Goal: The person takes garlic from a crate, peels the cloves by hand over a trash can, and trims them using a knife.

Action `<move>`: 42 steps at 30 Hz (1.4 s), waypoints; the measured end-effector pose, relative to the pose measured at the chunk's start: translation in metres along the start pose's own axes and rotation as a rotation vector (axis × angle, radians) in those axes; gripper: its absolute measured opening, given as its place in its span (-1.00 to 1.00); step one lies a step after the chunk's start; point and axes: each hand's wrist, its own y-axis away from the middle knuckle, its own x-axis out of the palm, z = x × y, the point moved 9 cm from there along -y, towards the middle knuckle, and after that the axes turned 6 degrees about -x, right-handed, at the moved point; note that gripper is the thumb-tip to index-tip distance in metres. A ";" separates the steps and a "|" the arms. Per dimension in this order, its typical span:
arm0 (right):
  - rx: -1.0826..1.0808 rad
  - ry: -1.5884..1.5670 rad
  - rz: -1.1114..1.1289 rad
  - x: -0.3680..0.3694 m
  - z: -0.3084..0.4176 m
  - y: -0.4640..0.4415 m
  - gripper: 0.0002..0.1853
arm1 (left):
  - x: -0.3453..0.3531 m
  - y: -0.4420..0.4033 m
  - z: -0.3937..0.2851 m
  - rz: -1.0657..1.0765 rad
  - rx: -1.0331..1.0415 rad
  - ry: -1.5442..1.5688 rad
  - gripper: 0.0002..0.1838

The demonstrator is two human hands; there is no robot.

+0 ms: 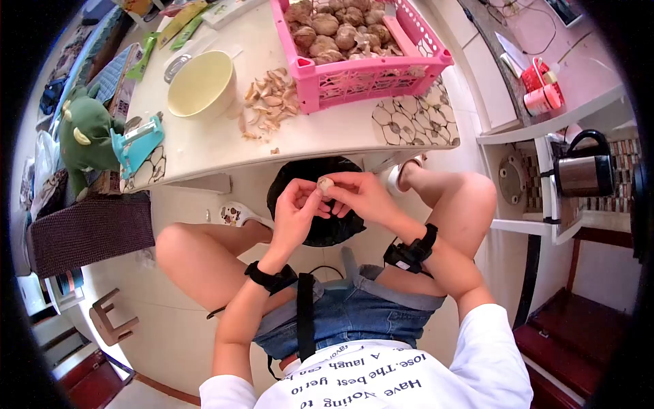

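Observation:
A small pale garlic bulb point(325, 184) is held between my left hand point(300, 208) and my right hand point(354, 193), pinched by the fingertips of both. Below the two hands is a bin lined with a black bag point(320, 237). On the table above them lies a loose pile of garlic cloves point(270, 101), with a pale yellow bowl point(202, 85) to its left. A pink plastic crate point(375, 87) full of brownish garlic bulbs point(340, 28) stands to the right of the pile.
The white table's front edge point(272, 155) runs just beyond my hands. A teal stand point(139, 142) and a green plush toy point(85, 133) are at the left. A kettle point(586, 170) sits on a shelf at the right; a small brown stool point(112, 317) is at lower left.

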 end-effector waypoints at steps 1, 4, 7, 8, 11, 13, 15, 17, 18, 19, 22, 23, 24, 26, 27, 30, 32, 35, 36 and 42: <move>0.001 0.030 0.016 -0.002 -0.003 0.000 -0.69 | 0.001 -0.002 0.003 0.016 -0.025 0.003 -0.85; 0.025 0.022 0.024 -0.004 -0.011 0.001 -0.69 | 0.002 -0.008 0.011 0.055 -0.081 0.029 -0.85; 0.058 0.013 0.054 -0.001 -0.014 0.003 -0.69 | 0.001 -0.008 0.019 0.085 -0.176 0.069 -0.84; 0.064 0.008 0.052 -0.001 -0.016 0.003 -0.69 | 0.001 -0.007 0.023 0.091 -0.237 0.086 -0.83; 0.054 0.011 0.088 0.003 -0.020 0.003 -0.69 | 0.000 -0.006 0.029 0.120 -0.325 0.152 -0.80; 0.049 0.053 0.090 0.005 -0.022 0.002 -0.68 | 0.001 -0.003 0.030 0.152 -0.360 0.164 -0.79; 0.062 0.045 0.101 0.008 -0.024 0.001 -0.68 | 0.002 -0.002 0.032 0.187 -0.389 0.176 -0.78; 0.074 0.038 0.113 0.010 -0.025 0.001 -0.67 | 0.000 -0.002 0.036 0.198 -0.395 0.178 -0.77; 0.078 0.035 0.116 0.011 -0.026 0.001 -0.67 | -0.001 -0.002 0.038 0.197 -0.396 0.179 -0.77; 0.082 0.032 0.119 0.011 -0.027 0.001 -0.67 | -0.001 -0.003 0.037 0.196 -0.374 0.171 -0.78; 0.078 0.051 0.150 0.013 -0.027 0.000 -0.67 | -0.002 -0.003 0.040 0.188 -0.360 0.162 -0.80; 0.078 0.050 0.151 0.013 -0.027 0.000 -0.67 | -0.002 -0.003 0.041 0.182 -0.365 0.159 -0.81; 0.080 0.049 0.158 0.013 -0.026 0.000 -0.67 | -0.003 -0.003 0.043 0.181 -0.366 0.159 -0.81; 0.081 0.045 0.164 0.014 -0.023 0.000 -0.67 | -0.002 -0.004 0.044 0.190 -0.345 0.173 -0.82; 0.090 0.057 0.160 0.014 -0.023 0.001 -0.67 | -0.002 -0.004 0.047 0.190 -0.347 0.170 -0.82; 0.106 0.038 0.161 0.017 -0.015 0.001 -0.68 | -0.008 -0.005 0.051 0.125 -0.321 0.068 -0.83; 0.110 0.004 0.161 0.015 -0.015 0.001 -0.68 | -0.009 -0.005 0.047 0.102 -0.311 0.078 -0.84; 0.126 -0.094 0.128 0.008 -0.022 -0.002 -0.69 | 0.000 -0.007 0.036 0.187 -0.329 0.292 -0.86; 0.122 -0.130 0.130 0.007 -0.026 -0.005 -0.68 | 0.002 -0.007 0.035 0.191 -0.329 0.290 -0.86; 0.077 -0.146 0.087 0.006 -0.030 -0.006 -0.63 | 0.000 -0.008 0.038 0.103 -0.301 0.179 -0.81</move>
